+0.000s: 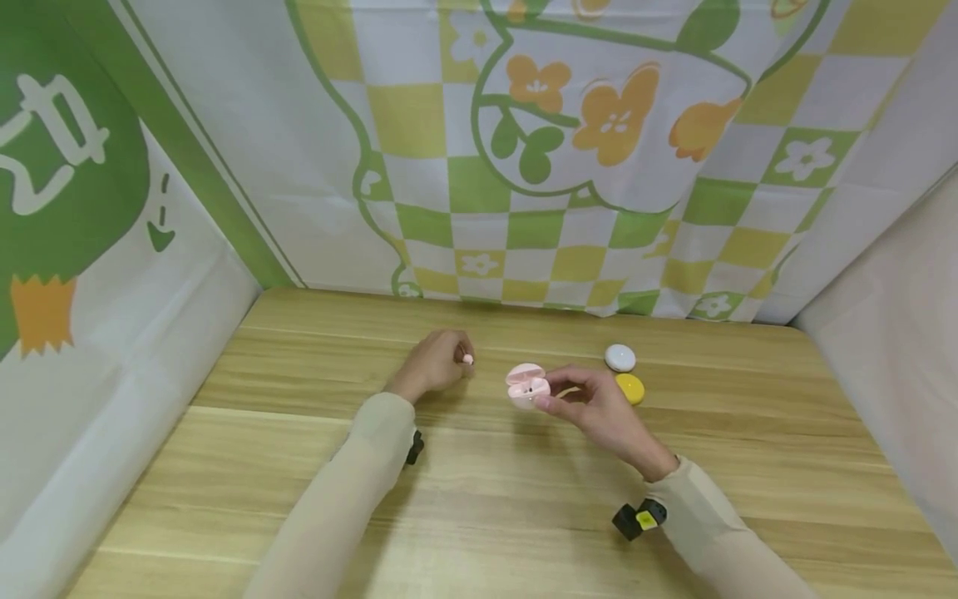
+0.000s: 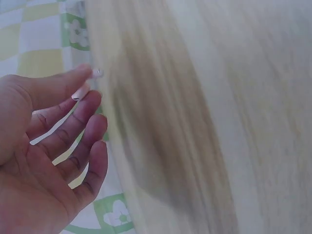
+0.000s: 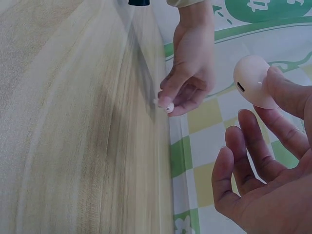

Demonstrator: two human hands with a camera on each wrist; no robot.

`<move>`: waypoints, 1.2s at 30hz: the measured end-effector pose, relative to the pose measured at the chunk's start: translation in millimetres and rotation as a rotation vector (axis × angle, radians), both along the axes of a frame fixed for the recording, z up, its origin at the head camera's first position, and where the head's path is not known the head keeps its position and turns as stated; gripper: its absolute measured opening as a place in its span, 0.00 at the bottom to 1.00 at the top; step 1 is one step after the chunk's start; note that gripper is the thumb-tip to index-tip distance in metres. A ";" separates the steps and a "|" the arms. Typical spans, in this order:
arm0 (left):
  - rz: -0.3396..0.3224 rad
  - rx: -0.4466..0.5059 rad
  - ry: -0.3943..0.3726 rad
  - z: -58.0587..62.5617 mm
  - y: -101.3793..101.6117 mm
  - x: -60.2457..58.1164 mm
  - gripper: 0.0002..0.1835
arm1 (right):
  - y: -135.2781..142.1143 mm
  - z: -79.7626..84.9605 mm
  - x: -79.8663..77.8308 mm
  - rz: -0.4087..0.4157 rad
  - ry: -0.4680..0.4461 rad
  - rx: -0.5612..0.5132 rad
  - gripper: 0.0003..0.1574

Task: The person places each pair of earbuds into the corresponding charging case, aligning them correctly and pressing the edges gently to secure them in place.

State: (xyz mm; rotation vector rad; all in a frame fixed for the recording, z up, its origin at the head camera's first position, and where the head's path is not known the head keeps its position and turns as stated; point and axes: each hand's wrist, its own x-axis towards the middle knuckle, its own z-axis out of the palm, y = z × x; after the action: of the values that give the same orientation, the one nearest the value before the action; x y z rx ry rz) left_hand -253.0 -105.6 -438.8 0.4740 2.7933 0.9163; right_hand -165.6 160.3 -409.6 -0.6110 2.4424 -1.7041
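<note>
My right hand (image 1: 599,408) pinches a pink earbud case (image 1: 527,391) between thumb and fingers, its lid raised and the inside facing up. In the right wrist view the rounded case (image 3: 251,80) shows a small dark port on its shell. To the left, my left hand (image 1: 441,362) pinches a small pink earbud (image 1: 468,359) between thumb and fingertips, above the table. The left wrist view shows the earbud (image 2: 82,91) partly hidden by the thumb, the other fingers loosely bent. The two hands are apart.
A white round case (image 1: 619,358) and a yellow round case (image 1: 631,388) lie on the wooden table (image 1: 479,516) just beyond the right hand. A patterned curtain (image 1: 516,225) hangs along the table's far edge. Black wrist cameras (image 1: 629,522) sit at the sleeves.
</note>
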 end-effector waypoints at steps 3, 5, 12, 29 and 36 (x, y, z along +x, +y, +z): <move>-0.012 0.113 -0.010 4.7 -1.4 4.1 0.06 | 0.4 0.3 0.3 0.000 -0.002 -0.003 0.12; -0.018 0.206 -0.025 10.2 -1.5 7.7 0.07 | 0.9 0.4 0.2 -0.002 -0.003 -0.007 0.12; -0.037 0.409 0.035 35.4 3.2 21.1 0.10 | 2.5 0.5 -0.4 0.000 -0.008 -0.023 0.12; -0.068 0.586 0.212 79.9 19.5 56.2 0.08 | 1.7 3.3 -1.5 -0.036 0.003 -0.017 0.11; -0.119 0.580 0.241 77.0 27.7 62.8 0.07 | 1.2 5.4 -1.4 -0.046 0.006 -0.015 0.12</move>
State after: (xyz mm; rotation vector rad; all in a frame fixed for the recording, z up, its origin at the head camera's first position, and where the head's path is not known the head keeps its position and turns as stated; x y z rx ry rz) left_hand -190.2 -78.0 -361.7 0.8656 2.6169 1.7459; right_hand -167.0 161.5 -404.2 -0.5670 2.4692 -1.7408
